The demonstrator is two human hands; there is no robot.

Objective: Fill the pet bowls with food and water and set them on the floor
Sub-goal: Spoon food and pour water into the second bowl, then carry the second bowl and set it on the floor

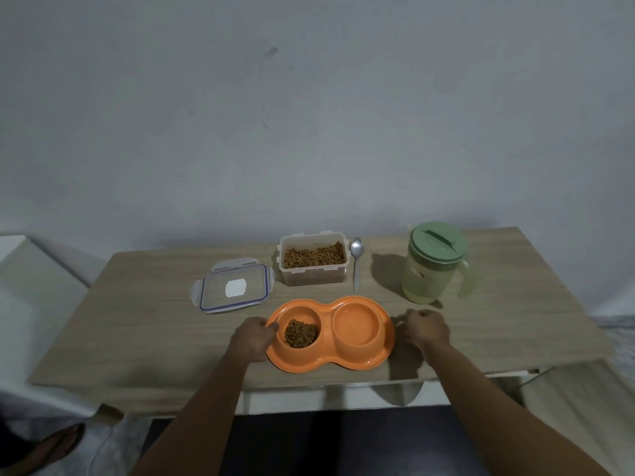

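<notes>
An orange double pet bowl (328,362) sits near the front edge of the wooden table (144,334). Its left cup holds brown kibble (301,333); its right cup (355,325) looks wet or filled with clear water, hard to tell. My left hand (254,340) grips the bowl's left rim, thumb over the edge. My right hand (425,329) is just right of the bowl with fingers curled, a small gap between it and the rim.
Behind the bowl stand a clear container of kibble (312,264), its lid (233,286) lying to the left, a metal spoon (356,262), and a green lidded pitcher (436,264) at the right. A foot in a sandal (51,444) shows on the floor, lower left.
</notes>
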